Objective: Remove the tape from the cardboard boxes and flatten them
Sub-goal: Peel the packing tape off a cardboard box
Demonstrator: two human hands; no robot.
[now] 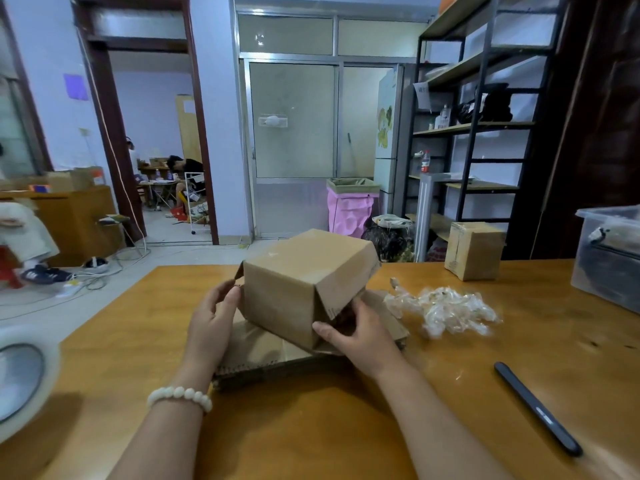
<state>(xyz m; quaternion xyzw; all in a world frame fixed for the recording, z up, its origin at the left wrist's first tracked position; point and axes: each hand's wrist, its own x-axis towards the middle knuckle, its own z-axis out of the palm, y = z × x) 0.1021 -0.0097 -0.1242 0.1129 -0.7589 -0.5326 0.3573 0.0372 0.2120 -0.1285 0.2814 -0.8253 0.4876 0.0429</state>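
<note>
Where left hand [214, 317], right hand [360, 336] grip — box [304, 271]

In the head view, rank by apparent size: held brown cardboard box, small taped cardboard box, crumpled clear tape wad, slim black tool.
1. Held brown cardboard box: largest, also nearest.
2-3. Crumpled clear tape wad and small taped cardboard box: look alike; the box sits farther, so unranked.
4. Slim black tool: smallest area.

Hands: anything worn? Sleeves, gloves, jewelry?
No gloves, and no sleeves in view: both forearms are bare. The left hand has a bracelet of round white beads at the wrist. The right hand and its wrist carry nothing. No rings show.
</note>
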